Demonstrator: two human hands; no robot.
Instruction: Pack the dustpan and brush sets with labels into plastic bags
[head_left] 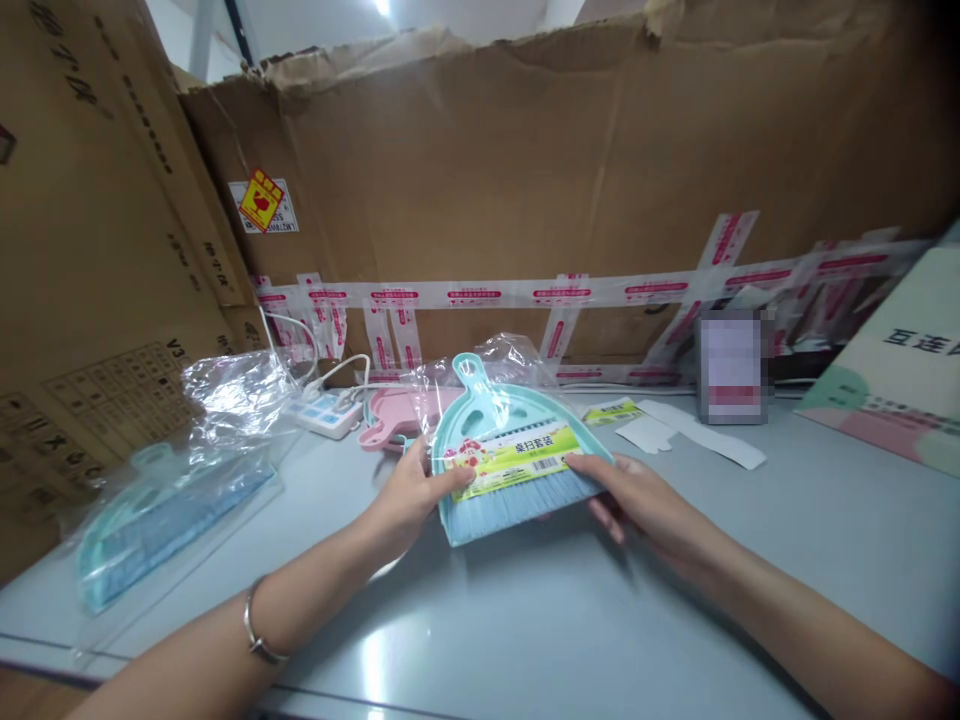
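Between my two hands is a mint-green dustpan and brush set [486, 424], its handle pointing away from me and its blue bristles toward me. A yellow-green printed label [517, 458] lies across its front. My left hand [415, 492] grips the left edge, thumb on the label. On the right edge, my right hand [626, 492] is closed with its thumb on the label and its other fingers partly hidden beneath. Clear plastic film shows behind the handle; whether it wraps the set I cannot tell.
A bagged mint dustpan and brush set [169, 520] lies at left. Behind are a power strip [322, 412], a pink dustpan [394, 412], white paper strips [701, 432] and an upright screen-like device [731, 365]. Large cardboard boxes [480, 170] wall the table's back and left.
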